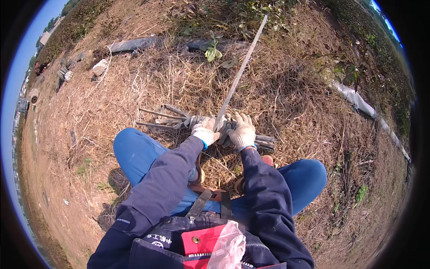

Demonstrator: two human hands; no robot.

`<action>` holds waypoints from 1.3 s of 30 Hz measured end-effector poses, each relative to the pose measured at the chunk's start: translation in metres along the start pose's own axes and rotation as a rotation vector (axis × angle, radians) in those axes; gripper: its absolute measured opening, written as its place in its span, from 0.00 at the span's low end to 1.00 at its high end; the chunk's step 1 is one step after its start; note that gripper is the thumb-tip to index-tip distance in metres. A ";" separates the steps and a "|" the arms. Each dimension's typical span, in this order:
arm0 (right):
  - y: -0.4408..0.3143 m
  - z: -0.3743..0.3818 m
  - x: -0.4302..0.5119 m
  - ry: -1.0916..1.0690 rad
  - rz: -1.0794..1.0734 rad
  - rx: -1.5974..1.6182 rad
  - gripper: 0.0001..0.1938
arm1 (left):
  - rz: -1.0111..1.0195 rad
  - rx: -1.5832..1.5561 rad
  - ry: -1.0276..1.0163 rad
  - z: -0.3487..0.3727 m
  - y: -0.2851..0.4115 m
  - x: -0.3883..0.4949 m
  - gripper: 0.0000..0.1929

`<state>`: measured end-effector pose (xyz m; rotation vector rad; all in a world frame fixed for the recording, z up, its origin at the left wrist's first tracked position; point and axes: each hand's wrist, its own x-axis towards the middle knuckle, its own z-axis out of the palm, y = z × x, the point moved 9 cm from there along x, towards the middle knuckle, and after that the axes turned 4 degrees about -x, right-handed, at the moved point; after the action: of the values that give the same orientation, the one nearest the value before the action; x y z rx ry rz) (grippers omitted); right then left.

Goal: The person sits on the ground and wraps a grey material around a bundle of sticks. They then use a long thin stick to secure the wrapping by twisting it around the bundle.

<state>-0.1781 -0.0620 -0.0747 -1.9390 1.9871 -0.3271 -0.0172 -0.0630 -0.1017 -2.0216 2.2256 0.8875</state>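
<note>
A bundle of grey flat strips (pixel 224 132) lies crosswise on dry grass between my feet, with folded strips around its middle. Stiff ends (pixel 164 121) fan out to the left, and shorter ends (pixel 265 142) stick out to the right. My left hand (pixel 205 130), in a whitish knit glove, grips the bundle left of its middle. Beside its fingers, one long flat strip (pixel 242 69) rises away towards the far plants; its lower end is partly hidden. My right hand (pixel 242 131), gloved alike, curls over the bundle's right part, its thumb pointing left.
Dark pipe or rolled sheeting (pixel 136 44) lies across the grass ahead, near a leafy seedling (pixel 212 50). A pale sheet edge (pixel 356 99) runs along the right by low shrubs (pixel 379 43). My bent knees (pixel 134 151) flank the bundle. A hollow cylinder (pixel 34 96) sits far left.
</note>
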 end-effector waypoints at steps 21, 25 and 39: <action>-0.039 0.061 -0.049 -0.640 -0.345 -0.167 0.24 | -0.178 -0.260 -0.123 0.012 -0.019 0.016 0.37; -0.019 0.061 -0.052 -0.777 0.001 0.430 0.18 | -0.153 -0.137 -0.169 0.029 -0.035 0.008 0.40; -0.023 0.075 -0.049 -0.613 -0.124 0.151 0.52 | 0.080 -0.113 -0.216 0.038 -0.034 0.018 0.41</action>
<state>-0.1269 -0.0086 -0.1305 -1.7881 1.4104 0.0857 -0.0021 -0.0640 -0.1536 -1.7878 2.1970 1.2020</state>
